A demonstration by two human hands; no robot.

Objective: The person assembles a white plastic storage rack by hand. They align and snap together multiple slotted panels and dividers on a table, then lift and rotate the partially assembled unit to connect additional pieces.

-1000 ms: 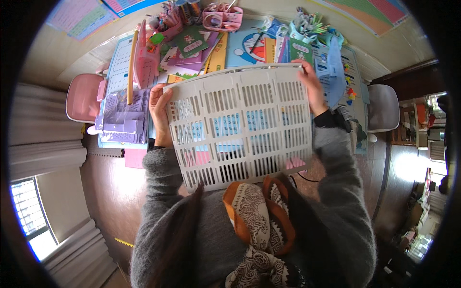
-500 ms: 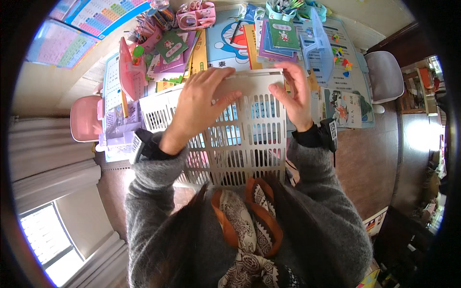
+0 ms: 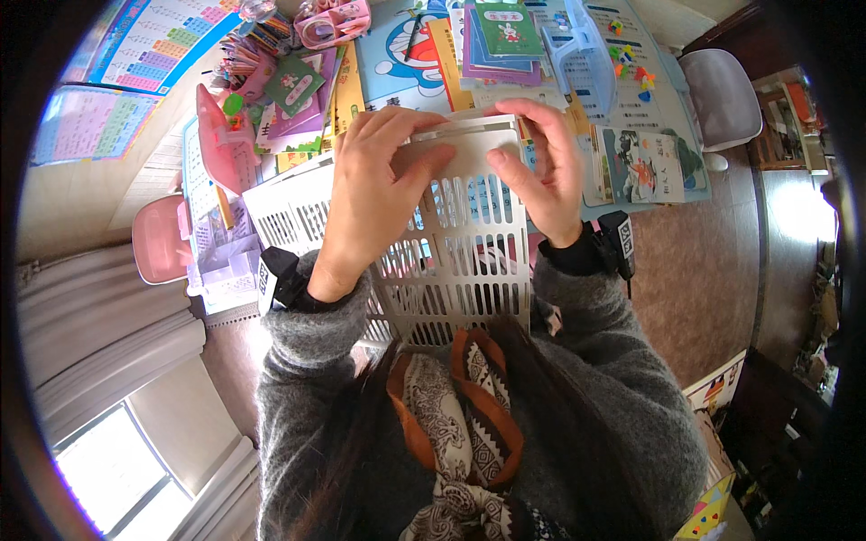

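A white slotted plastic basket (image 3: 474,155) stands between me and the desk, with its solid rim band uppermost. My left hand (image 3: 370,194) is closed over the rim near the middle, thumb on the near side and fingers bent over the far side. At the right end of the rim, my right hand (image 3: 555,185) grips the corner, its thumb against the near face and its fingers curled behind. Through the slots, bits of blue and pink show. The far side of the basket and several fingertips are hidden.
Across the desk lie notebooks (image 3: 508,32), a picture book (image 3: 642,167) and small coloured toy pieces (image 3: 631,63). A clear blue file holder (image 3: 582,63) stands right, a pink one (image 3: 221,144) left. A pink chair (image 3: 161,239) and a grey chair (image 3: 722,95) flank the desk.
The view has shifted, so the desk things sit higher in the picture. Both hands keep hold of the basket's rim, which has shifted slightly left in view.
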